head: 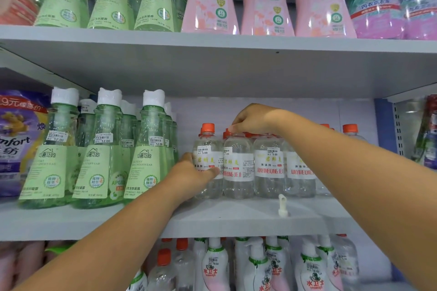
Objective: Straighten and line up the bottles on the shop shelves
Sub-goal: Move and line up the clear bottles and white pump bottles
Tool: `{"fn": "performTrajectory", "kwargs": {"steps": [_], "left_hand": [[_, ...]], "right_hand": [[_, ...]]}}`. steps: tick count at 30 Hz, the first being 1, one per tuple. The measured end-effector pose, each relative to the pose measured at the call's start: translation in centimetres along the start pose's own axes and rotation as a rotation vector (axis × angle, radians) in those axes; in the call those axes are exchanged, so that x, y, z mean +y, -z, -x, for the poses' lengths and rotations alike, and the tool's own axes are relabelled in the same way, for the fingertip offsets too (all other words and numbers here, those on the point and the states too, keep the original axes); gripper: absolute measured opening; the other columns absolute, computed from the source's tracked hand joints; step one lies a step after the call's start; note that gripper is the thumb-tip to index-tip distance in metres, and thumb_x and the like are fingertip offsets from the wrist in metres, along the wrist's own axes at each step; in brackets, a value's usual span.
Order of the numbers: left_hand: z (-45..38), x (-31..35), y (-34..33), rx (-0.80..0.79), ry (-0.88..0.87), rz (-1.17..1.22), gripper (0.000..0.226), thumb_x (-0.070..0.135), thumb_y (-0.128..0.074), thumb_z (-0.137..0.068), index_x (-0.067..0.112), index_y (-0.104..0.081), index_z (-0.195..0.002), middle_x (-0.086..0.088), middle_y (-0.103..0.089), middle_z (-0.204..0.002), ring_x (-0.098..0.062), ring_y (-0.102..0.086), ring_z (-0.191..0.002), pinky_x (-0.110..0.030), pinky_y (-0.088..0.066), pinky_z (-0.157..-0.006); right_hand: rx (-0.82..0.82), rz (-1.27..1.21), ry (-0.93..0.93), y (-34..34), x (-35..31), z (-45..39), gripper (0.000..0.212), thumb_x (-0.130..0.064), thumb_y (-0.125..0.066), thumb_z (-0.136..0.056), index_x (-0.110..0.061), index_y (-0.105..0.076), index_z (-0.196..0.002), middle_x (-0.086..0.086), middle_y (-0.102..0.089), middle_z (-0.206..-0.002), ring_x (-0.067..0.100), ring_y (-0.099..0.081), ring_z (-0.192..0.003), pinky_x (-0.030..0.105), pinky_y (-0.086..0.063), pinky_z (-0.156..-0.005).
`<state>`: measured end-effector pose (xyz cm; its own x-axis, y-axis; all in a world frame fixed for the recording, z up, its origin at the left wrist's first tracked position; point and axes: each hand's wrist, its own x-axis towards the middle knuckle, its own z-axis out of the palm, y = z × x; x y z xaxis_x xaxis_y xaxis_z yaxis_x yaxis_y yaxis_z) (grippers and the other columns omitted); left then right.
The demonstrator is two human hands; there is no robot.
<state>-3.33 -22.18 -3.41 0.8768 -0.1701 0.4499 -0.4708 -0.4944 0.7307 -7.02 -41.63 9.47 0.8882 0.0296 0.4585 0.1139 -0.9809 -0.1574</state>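
Several clear bottles with orange caps and white labels stand in a row on the middle shelf (236, 220). My left hand (194, 172) grips the body of the leftmost clear bottle (208, 149) from its left side, thumb across the label. My right hand (250, 120) reaches over from the right and pinches the top of the second clear bottle (237, 165), hiding its cap. More clear bottles (269, 163) stand to the right, partly behind my right forearm.
Green bottles (104, 149) with white caps crowd the shelf's left, beside a purple pouch (16, 139). A small white plastic peg (282, 205) lies on the shelf front. Green, pink (210, 2) and teal bottles fill the shelf above; pump bottles (212, 267) stand below.
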Motion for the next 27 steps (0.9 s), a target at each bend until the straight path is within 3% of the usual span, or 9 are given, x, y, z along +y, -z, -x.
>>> {"fn": "performTrajectory", "kwargs": {"steps": [3,6,9,13,19,25,27], "left_hand": [[0.0,0.0,0.0,0.001,0.0,-0.003,0.054,0.045,-0.073,-0.089,0.023,-0.045,-0.131,0.007,-0.062,-0.106,-0.007,-0.06,-0.084,-0.02,-0.041,-0.058],[-0.1,0.0,0.0,0.002,-0.007,-0.014,0.057,0.046,-0.073,-0.089,0.022,-0.046,-0.133,0.005,-0.064,-0.113,-0.012,-0.062,-0.09,-0.02,-0.042,-0.059],[-0.3,-0.1,-0.1,0.005,-0.004,-0.005,0.059,0.046,-0.075,-0.087,0.022,-0.048,-0.134,0.006,-0.064,-0.111,-0.012,-0.062,-0.091,-0.023,-0.044,-0.065],[-0.1,0.0,0.0,0.018,0.0,-0.005,0.064,0.046,-0.076,-0.086,0.021,-0.044,-0.136,0.005,-0.064,-0.111,-0.015,-0.064,-0.094,-0.027,-0.048,-0.074],[0.0,0.0,0.0,0.024,-0.012,-0.012,0.059,0.045,-0.074,-0.088,0.022,-0.046,-0.133,0.007,-0.064,-0.107,-0.01,-0.063,-0.088,-0.025,-0.046,-0.063],[0.1,0.1,-0.1,0.015,-0.017,-0.035,0.055,0.045,-0.072,-0.09,0.023,-0.045,-0.132,0.009,-0.061,-0.103,-0.008,-0.061,-0.085,-0.021,-0.043,-0.06],[0.1,0.1,-0.1,0.014,-0.019,-0.046,0.055,0.045,-0.072,-0.09,0.024,-0.044,-0.131,0.011,-0.062,-0.102,-0.009,-0.063,-0.087,-0.023,-0.046,-0.062]], "right_hand": [[0.012,0.013,-0.021,-0.5,0.2,-0.2,0.055,-0.062,-0.063,-0.09,-0.011,-0.075,-0.107,0.007,-0.075,-0.103,0.025,-0.07,-0.098,0.028,-0.049,-0.069],[-0.015,0.025,-0.01,-0.4,0.2,-0.2,0.045,-0.055,-0.062,-0.094,-0.017,-0.075,-0.113,0.005,-0.074,-0.109,0.023,-0.07,-0.101,0.026,-0.049,-0.067],[-0.047,0.046,-0.004,0.0,-0.2,-0.2,0.034,-0.05,-0.062,-0.096,-0.023,-0.075,-0.113,0.001,-0.074,-0.11,0.022,-0.07,-0.102,0.031,-0.055,-0.08],[-0.054,0.073,-0.021,0.1,-0.4,-0.2,0.041,-0.054,-0.062,-0.094,-0.021,-0.075,-0.113,0.004,-0.076,-0.108,0.027,-0.071,-0.106,0.039,-0.055,-0.091],[-0.009,0.022,-0.014,-0.1,0.8,0.4,0.037,-0.058,-0.065,-0.091,-0.024,-0.074,-0.102,-0.003,-0.075,-0.095,0.012,-0.065,-0.082,0.026,-0.043,-0.063],[0.006,0.041,0.004,-0.4,0.6,0.5,0.034,-0.052,-0.063,-0.095,-0.022,-0.074,-0.103,-0.004,-0.073,-0.094,0.016,-0.067,-0.089,0.031,-0.049,-0.075],[0.002,0.075,-0.006,-0.3,0.6,0.7,0.038,-0.054,-0.061,-0.095,-0.023,-0.072,-0.113,-0.004,-0.074,-0.102,0.019,-0.066,-0.099,0.035,-0.052,-0.086]]}}
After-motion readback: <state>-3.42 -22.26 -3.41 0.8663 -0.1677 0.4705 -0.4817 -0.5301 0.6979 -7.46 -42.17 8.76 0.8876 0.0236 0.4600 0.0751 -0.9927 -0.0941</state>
